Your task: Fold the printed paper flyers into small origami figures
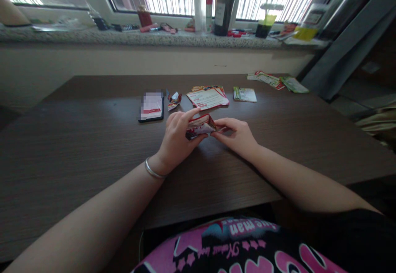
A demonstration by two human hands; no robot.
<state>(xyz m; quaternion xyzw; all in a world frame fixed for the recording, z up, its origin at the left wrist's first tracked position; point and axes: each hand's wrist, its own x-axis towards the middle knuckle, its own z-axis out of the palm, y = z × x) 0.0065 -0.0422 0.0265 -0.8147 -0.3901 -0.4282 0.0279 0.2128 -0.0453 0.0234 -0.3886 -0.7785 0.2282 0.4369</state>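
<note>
My left hand (179,134) is closed round a small red and white box (200,127), its thumb along the near side and a finger raised over the top. At the box's right end my right hand (236,134) pinches with thumb and fingertips; a small patterned bit of the box shows there. Both hands are just above the dark wooden table (102,157). Beyond them lies a fanned pile of red-edged cards (208,98). Left of that pile are a crumpled wrapper (174,100) and a phone (152,106). A small stack of green and white cards (245,94) lies to the right.
Flat printed wrappers (272,80) rest at the table's far right corner. Along the granite windowsill (173,37) stand bottles, a large dark cup (223,13) and small clutter. A grey curtain (346,46) hangs at the right. Another person's arm (12,13) shows at the upper left.
</note>
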